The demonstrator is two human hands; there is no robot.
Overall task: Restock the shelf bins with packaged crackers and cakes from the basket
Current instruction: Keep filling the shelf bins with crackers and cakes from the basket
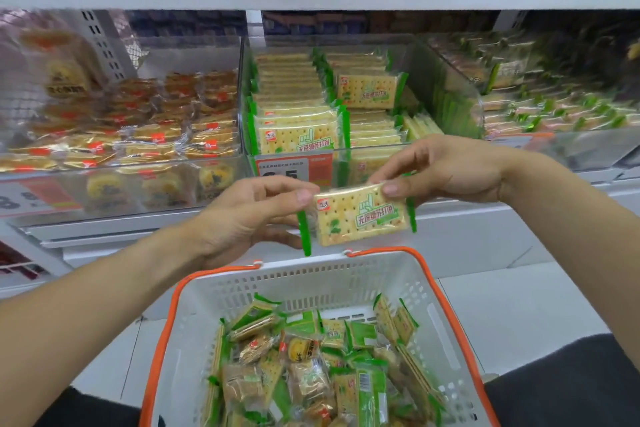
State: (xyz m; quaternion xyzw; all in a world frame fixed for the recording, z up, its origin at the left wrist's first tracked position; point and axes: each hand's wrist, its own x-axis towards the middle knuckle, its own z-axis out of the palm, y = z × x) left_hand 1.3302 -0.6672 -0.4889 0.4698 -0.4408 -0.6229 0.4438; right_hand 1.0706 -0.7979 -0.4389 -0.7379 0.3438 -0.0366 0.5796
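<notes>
Holding one flat green-edged clear-wrapped cracker packet (360, 215) just above the white plastic basket with orange rim (341, 276), below the clear acrylic cracker bin (360, 149). Could easily slip back in, thin fingertip hold on slick wrap. Left hand (242, 218) pinching one end, right hand (446, 170) pinching the other, palms down.

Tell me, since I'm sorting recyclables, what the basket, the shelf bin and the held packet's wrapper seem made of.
Basket: matte white moulded plastic, slotted walls, orange rim. Shelf bin: clear rigid plastic, see-through, probably acrylic. Cracker packet: glossy transparent film, crimped green ends.
</notes>
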